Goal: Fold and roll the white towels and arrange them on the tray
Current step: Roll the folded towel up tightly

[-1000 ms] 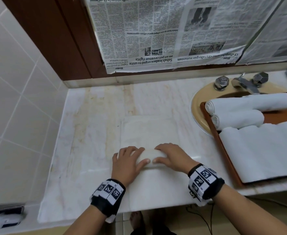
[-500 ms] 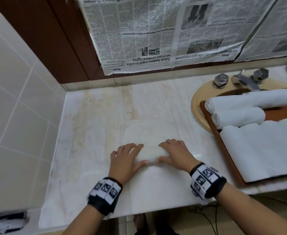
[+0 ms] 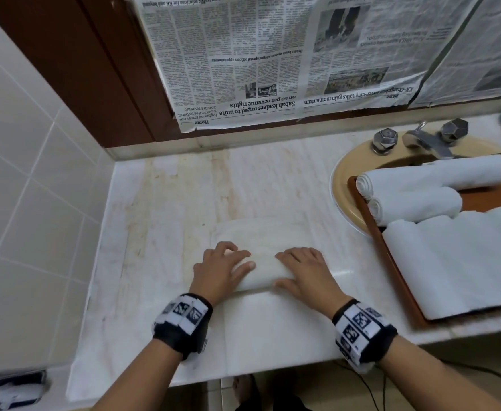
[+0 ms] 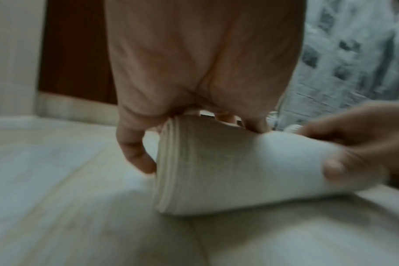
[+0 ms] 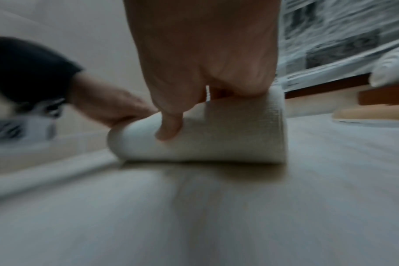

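rolled further away from the counter edge since a second ago: the half-rolled towel (image 3: 256, 275), thicker now, with less flat cloth ahead of it and more bare behind. lying across the marble counter (image 3: 160, 221), rolled part near the front, unrolled part spread flat toward the wall. gripped at its left end by the left hand (image 3: 218, 269), fingers curled over the top and thumb tucked against the near side; layered spiral edge plain in the left wrist view (image 4: 169, 167). gripped at its right end by the right hand (image 3: 304, 274), fingers bent over the roll, thumb pressed into the near face, as in the right wrist view (image 5: 169, 129). both hands narrow, wrapped round the cloth, a short stretch of roll bare between them.

off to the right, resting over the beige sink (image 3: 339, 185): the wooden tray (image 3: 391, 268). on it, two finished rolled towels (image 3: 439, 173) lying side by side and touching at the far end, and a flat folded towel (image 3: 462, 262) just beside them nearer the front. behind the sink, a metal tap (image 3: 430, 140). along the back wall, newspaper sheets (image 3: 273, 54) hung upside down. wrist views blurred.
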